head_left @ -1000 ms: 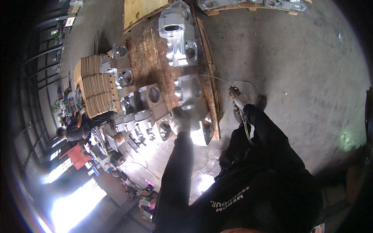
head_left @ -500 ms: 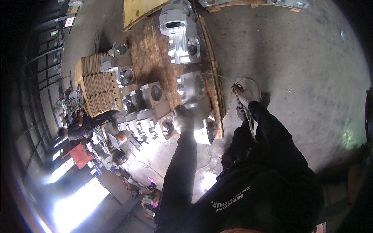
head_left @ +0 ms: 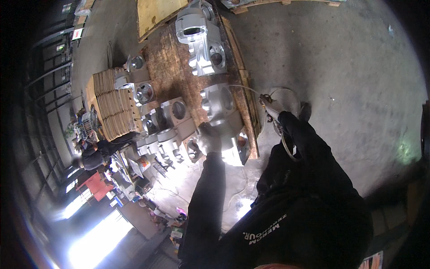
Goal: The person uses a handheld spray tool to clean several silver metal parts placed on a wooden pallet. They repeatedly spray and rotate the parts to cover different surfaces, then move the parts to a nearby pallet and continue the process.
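My left hand [head_left: 208,138], in a light glove, lies against the near end of a silver-grey metal casting [head_left: 220,101] with round bores. Its fingers are too blurred to make out. Off the right edge of the wooden pallet [head_left: 168,62], my gloved right hand [head_left: 272,107] is closed around a small hand tool [head_left: 264,98]. A thin pale hose [head_left: 290,91] loops beside that hand; the tool's exact kind does not show. A second casting [head_left: 201,42] sits farther along the same edge. Several more castings [head_left: 172,127] stand to the left.
Stacked cardboard sheets [head_left: 114,105] stand at the pallet's left. Beyond them, another person in dark clothes [head_left: 96,154] is near a cluttered bench and a red chair [head_left: 95,184]. Concrete floor [head_left: 354,103] lies to the right. Another loaded pallet [head_left: 286,2] is at the far edge.
My right hand, with the tool, has moved slightly left toward the pallet. My left hand stays at the casting. The whole view has shifted a little.
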{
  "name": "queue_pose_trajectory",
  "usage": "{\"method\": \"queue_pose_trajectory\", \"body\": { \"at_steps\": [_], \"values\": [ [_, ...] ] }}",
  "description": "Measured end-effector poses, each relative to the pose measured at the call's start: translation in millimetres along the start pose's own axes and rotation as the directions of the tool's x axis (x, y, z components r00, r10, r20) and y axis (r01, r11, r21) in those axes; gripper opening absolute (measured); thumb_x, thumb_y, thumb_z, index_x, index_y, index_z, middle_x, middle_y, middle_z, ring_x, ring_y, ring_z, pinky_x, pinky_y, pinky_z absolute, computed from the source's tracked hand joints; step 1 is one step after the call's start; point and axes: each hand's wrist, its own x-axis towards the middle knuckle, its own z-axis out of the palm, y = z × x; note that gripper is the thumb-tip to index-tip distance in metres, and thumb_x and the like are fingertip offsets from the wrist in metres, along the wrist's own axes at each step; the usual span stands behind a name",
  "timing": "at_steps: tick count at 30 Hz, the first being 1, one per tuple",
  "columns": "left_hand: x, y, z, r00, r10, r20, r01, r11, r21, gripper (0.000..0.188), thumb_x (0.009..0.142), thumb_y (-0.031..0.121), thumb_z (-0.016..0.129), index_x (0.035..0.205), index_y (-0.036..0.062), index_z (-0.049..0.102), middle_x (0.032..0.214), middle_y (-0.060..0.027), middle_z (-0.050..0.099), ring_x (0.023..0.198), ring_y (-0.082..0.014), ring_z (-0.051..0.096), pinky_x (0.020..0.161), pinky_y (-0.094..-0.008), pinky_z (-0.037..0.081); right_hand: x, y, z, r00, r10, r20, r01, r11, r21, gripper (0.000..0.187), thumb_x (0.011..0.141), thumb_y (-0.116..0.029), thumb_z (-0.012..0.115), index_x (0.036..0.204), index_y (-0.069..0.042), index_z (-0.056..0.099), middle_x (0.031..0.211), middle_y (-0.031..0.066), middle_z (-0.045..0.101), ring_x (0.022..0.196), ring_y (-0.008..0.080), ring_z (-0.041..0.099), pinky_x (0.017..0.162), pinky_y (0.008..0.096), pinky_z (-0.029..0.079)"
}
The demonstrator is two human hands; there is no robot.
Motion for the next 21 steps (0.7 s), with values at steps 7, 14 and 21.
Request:
{"method": "queue_pose_trajectory", "body": {
  "at_steps": [7,14,21],
  "values": [
    [3,-15,11,0.999,0.048,-0.026,-0.046,0.997,0.068,0.035,0.098,0.038,0.038,0.101,0.0086,0.059,0.100,-0.0209,0.062,0.085,-0.0439,0.062,0.076,-0.0554,0.046,40,5,-20,0.993,-0.116,-0.021,0.101,0.933,-0.344,0.056,0.091,-0.057,0.052,0.102,-0.003,0.065,0.066,0.0122,0.064,0.057,0.0265,0.062,0.052,0.0411,0.047],
    [6,-30,20,0.999,0.013,-0.047,-0.016,0.998,-0.054,0.036,0.098,0.038,0.040,0.102,0.0074,0.059,0.101,-0.0219,0.062,0.087,-0.0443,0.062,0.076,-0.0558,0.047,-19,13,-50,0.651,-0.704,0.286,0.625,0.282,-0.728,0.035,0.098,-0.036,0.048,0.116,-0.008,0.060,0.104,0.0189,0.067,0.091,0.0360,0.066,0.072,0.0446,0.051],
    [4,-17,16,0.999,0.017,-0.040,-0.017,1.000,0.004,0.035,0.097,0.037,0.043,0.103,0.0076,0.060,0.102,-0.0207,0.062,0.090,-0.0432,0.062,0.077,-0.0533,0.048,2,14,-37,0.610,-0.698,0.374,0.666,0.197,-0.719,0.035,0.100,-0.036,0.044,0.117,-0.008,0.057,0.108,0.0166,0.065,0.087,0.0363,0.065,0.071,0.0477,0.052]
  ]
}}
